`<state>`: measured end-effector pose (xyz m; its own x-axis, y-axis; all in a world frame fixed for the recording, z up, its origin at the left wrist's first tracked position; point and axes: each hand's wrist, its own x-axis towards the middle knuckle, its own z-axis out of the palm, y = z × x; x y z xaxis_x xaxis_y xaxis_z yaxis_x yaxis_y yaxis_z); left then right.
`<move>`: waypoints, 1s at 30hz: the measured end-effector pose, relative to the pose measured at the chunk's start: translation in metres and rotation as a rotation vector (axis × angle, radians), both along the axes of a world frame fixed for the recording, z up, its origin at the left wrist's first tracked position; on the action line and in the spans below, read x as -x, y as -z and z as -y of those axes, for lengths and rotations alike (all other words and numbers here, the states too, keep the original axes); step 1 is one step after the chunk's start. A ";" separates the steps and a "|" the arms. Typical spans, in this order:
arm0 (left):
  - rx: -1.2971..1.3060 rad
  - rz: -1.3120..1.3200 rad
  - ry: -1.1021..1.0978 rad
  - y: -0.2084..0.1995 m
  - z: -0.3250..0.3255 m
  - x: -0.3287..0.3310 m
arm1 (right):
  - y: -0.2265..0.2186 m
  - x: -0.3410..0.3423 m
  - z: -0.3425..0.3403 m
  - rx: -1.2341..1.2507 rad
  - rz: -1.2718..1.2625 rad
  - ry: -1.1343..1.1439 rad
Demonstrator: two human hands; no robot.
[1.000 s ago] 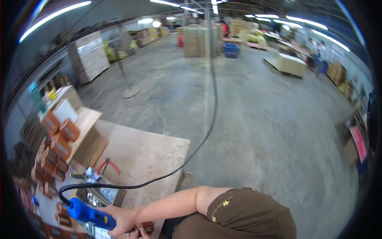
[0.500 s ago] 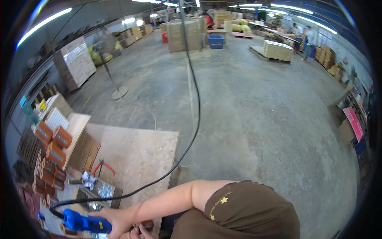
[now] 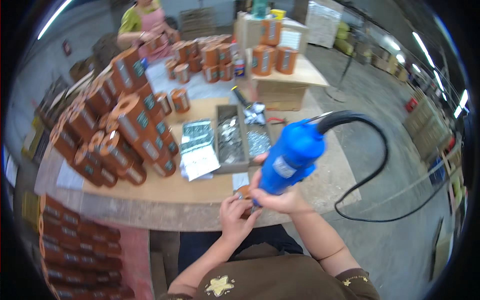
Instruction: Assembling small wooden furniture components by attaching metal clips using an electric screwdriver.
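My right hand (image 3: pixel 281 201) is wrapped round a blue electric screwdriver (image 3: pixel 292 155), which tilts with its tip pointing down towards the near table edge. A black cord runs from its top. Close by the tip, my left hand (image 3: pixel 234 214) has its fingers closed on a small orange-brown wooden piece (image 3: pixel 244 191), mostly hidden by both hands. Beyond them lies a grey tray (image 3: pixel 232 168) of flat metal parts, with a bin of small screws (image 3: pixel 258 142) beside it. Left of the tray are stacked printed sheets (image 3: pixel 200 162).
Piles of orange-brown wooden cylinders (image 3: pixel 135 120) crowd the table's left, with more stacked below (image 3: pixel 80 250). A cardboard box (image 3: pixel 282 96) under a board carries several cylinders. Red-handled pliers (image 3: pixel 276 120) lie behind the screwdriver. Across the table a person in a pink apron (image 3: pixel 152 25) handles cylinders.
My view has swung left and down from the open workshop floor to the table. The screwdriver stays in my right hand, and my left hand now shows more fully beside it.
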<state>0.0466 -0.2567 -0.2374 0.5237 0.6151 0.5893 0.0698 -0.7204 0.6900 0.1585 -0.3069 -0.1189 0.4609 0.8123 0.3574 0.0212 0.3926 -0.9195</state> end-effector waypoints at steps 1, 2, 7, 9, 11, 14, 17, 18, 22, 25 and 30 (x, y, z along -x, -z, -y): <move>-0.011 -0.013 -0.029 0.000 -0.002 0.000 | 0.002 -0.006 -0.002 -0.044 0.072 -0.089; -0.015 -0.034 -0.046 0.003 -0.003 -0.001 | 0.006 -0.005 -0.004 -0.061 0.024 -0.105; -0.040 -0.077 -0.053 -0.001 -0.011 -0.002 | 0.003 -0.013 -0.013 -0.116 0.151 -0.104; -0.001 -0.079 -0.047 0.001 -0.012 -0.001 | 0.007 -0.014 -0.015 -0.137 0.119 -0.113; 0.036 -0.097 -0.009 0.000 -0.014 0.003 | 0.008 -0.016 -0.018 -0.165 0.168 -0.109; 0.073 -0.118 -0.005 -0.004 -0.011 0.005 | 0.007 -0.018 -0.016 -0.082 0.194 -0.072; 0.084 -0.099 -0.006 0.000 -0.008 0.005 | 0.007 -0.016 -0.012 -0.046 0.129 -0.066; 0.089 -0.102 -0.004 0.000 -0.008 0.005 | 0.007 -0.017 -0.012 -0.041 0.126 -0.064; 0.069 -0.104 -0.019 0.002 -0.009 0.002 | 0.007 -0.018 -0.012 -0.089 0.171 -0.100; 0.097 -0.102 -0.017 -0.001 -0.010 -0.001 | 0.009 -0.023 -0.014 -0.102 0.221 -0.120; 0.088 -0.082 -0.022 -0.001 -0.013 -0.002 | 0.009 -0.026 -0.018 -0.121 0.422 -0.118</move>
